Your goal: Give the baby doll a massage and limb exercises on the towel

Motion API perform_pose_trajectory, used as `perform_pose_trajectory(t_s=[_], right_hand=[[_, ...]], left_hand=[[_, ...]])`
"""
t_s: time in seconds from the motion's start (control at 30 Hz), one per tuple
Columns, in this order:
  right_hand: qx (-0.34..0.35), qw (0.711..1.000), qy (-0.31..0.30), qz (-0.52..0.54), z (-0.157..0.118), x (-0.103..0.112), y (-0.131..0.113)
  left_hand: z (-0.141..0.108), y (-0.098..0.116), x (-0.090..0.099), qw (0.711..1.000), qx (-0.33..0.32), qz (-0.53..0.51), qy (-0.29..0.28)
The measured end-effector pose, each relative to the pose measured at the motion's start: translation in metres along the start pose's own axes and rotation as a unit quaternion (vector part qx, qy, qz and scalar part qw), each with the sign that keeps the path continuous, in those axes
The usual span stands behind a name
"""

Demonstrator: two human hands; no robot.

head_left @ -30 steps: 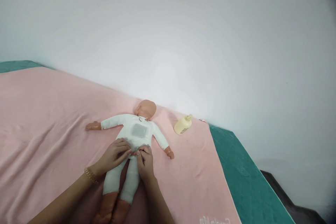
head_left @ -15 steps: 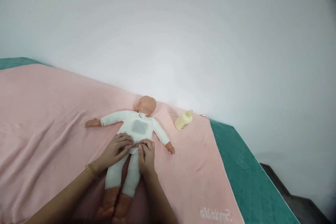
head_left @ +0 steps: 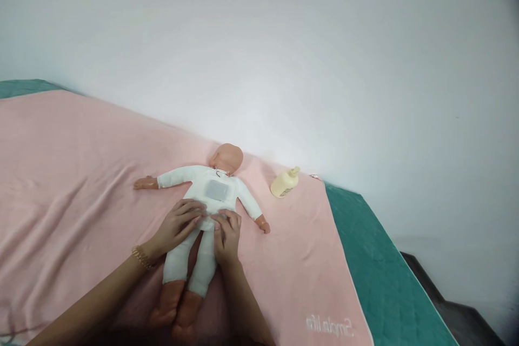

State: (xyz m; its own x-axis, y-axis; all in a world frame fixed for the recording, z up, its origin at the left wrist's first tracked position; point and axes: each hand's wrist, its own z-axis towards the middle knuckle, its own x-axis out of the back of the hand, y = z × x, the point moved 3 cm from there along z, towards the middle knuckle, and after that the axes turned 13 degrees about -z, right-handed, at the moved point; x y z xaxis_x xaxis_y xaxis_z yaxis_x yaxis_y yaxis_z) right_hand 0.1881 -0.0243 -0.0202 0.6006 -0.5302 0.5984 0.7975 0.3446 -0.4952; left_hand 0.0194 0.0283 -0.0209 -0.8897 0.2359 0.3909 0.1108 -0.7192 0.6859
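Observation:
A baby doll (head_left: pixel 194 186) in a white body suit lies on its back, arms spread and head toward the wall. A grey rectangular patch (head_left: pixel 217 190) sits on its chest. My left hand (head_left: pixel 180 224) rests on the doll's lower belly from the left, fingers laid over the white cloth and thumb apart. From the right, my right hand (head_left: pixel 228 233) touches the same belly with bent fingers and its thumb held apart. A small gap shows between the fingertips of both hands. Neither hand is seen to grip anything.
A pale yellow pump bottle (head_left: pixel 284 183) stands right of the doll, near the wall (head_left: pixel 259 54). Beneath lies a pink blanket (head_left: pixel 300 265) with creases at left, over a green quilted cover (head_left: pixel 389 270). A dark object (head_left: pixel 450 303) is beyond the right edge.
My fingertips, close together over the belly before, are now slightly farther apart. The view has shifted a little, while the doll and bottle keep their places.

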Motion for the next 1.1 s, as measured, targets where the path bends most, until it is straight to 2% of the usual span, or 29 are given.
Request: perform_pose_trajectory(t_s=[0.27, 0.4, 0.53, 0.67, 0.83, 1.1], right_hand=[[-0.042, 0.998, -0.043, 0.013, 0.006, -0.004, 0.003], [-0.067, 0.997, -0.043, 0.014, 0.016, -0.012, 0.010], [-0.085, 0.996, -0.008, 0.031, 0.023, -0.019, 0.016], [-0.070, 0.996, 0.043, 0.046, 0.023, -0.015, 0.013], [-0.042, 0.997, 0.034, 0.062, 0.026, -0.010, 0.008], [-0.097, 0.994, -0.027, 0.030, 0.029, -0.018, 0.014]], left_hand=[[0.005, -0.008, -0.002, 0.998, 0.058, -0.003, -0.026], [0.012, -0.012, -0.004, 0.996, 0.078, 0.000, -0.045], [0.022, -0.012, -0.003, 0.997, 0.064, 0.008, -0.031], [0.029, -0.008, -0.002, 1.000, 0.026, 0.003, 0.002], [0.032, -0.011, 0.001, 0.999, 0.029, -0.017, 0.023], [0.045, -0.022, -0.003, 0.994, 0.085, -0.015, -0.070]])
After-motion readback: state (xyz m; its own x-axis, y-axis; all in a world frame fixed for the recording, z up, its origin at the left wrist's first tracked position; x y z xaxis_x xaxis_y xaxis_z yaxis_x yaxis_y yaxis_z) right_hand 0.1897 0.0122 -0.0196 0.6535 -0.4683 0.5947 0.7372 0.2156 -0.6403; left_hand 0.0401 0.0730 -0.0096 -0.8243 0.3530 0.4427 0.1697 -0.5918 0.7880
